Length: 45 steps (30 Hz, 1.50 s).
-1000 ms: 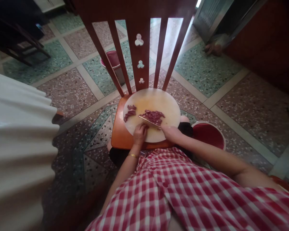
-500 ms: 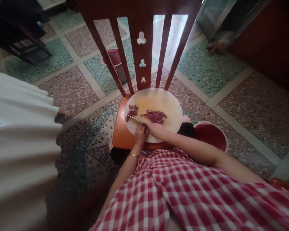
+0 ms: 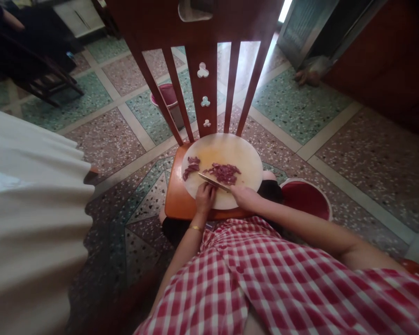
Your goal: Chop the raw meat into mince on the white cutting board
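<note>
My right hand (image 3: pixel 246 197) grips a knife (image 3: pixel 212 180), whose blade points left across the near half of a round white cutting board (image 3: pixel 226 145). Curled on the board's near edge, my left hand (image 3: pixel 205 197) has its fingertips right beside the blade. Whatever lies under those fingers is hidden. Beyond the knife, a pile of chopped dark red meat (image 3: pixel 224 173) sits at the middle of the board. A smaller group of meat pieces (image 3: pixel 191 168) lies toward its left rim.
The board rests on the seat of a wooden chair (image 3: pixel 174 186), with its slatted back (image 3: pixel 206 32) rising beyond. A red bucket (image 3: pixel 305 200) stands at right, and a bin (image 3: pixel 167 95) behind the chair. White cloth (image 3: pixel 38 209) hangs at left. A person's arm (image 3: pixel 12 21) shows top left.
The knife and my right hand have shifted right, and the blade tip has drawn away from the left meat pieces. My left hand stays nearly in place. The view has tilted slightly.
</note>
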Each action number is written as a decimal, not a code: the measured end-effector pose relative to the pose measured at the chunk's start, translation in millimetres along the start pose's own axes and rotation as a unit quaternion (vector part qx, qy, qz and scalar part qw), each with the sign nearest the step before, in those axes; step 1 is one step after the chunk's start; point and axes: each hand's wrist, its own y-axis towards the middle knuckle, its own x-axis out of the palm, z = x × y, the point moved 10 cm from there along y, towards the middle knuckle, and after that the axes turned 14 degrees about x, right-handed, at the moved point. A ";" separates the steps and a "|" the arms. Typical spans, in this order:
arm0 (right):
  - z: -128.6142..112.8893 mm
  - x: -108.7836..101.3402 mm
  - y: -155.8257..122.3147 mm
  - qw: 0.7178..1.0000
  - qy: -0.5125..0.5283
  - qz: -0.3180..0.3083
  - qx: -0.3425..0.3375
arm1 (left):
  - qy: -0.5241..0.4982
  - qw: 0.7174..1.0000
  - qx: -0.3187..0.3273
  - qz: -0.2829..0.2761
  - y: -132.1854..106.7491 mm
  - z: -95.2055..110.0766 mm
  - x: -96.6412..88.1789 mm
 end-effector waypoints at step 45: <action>-8.1 13.4 22.7 1.000 -0.002 -0.005 0.009 | 0.009 0.999 0.033 0.002 -1.0 -2.6 -0.8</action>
